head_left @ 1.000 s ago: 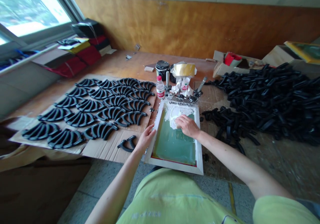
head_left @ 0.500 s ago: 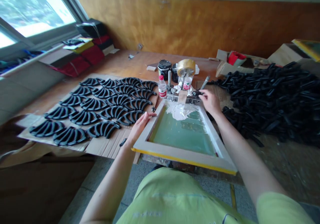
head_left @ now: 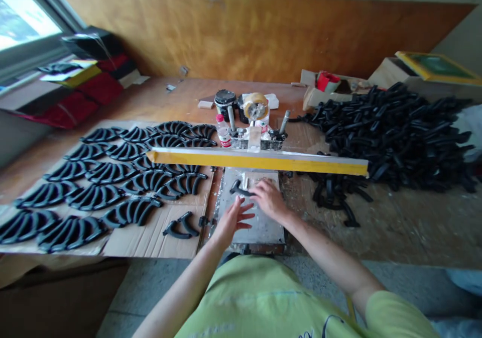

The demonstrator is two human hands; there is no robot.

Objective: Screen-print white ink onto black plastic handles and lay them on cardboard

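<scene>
A black curved plastic handle [head_left: 236, 189] is over the grey metal base plate [head_left: 259, 227], its wider end pointing left. My right hand [head_left: 269, 198] pinches its right end between the fingers. Just below it my left hand [head_left: 229, 222] is open with fingers spread; whether a fingertip touches the handle I cannot tell. Beyond both hands the screen-printing frame [head_left: 259, 162] is tilted up on its hinge clamp [head_left: 241, 143], showing its yellow front edge. Its mesh is hidden from this angle.
Rows of black handles [head_left: 90, 197] lie on cardboard at left, with a separate pair [head_left: 183, 226] nearer me. A large heap of handles [head_left: 391, 137] covers the right. Behind the clamp stand a red-capped bottle [head_left: 223, 132], a black-lidded tub [head_left: 225, 103] and a tape roll [head_left: 256, 107].
The frame has swung up from lying low over the plate. My hands have left its side and the clamp area and come together over the plate, with a handle now in my right hand.
</scene>
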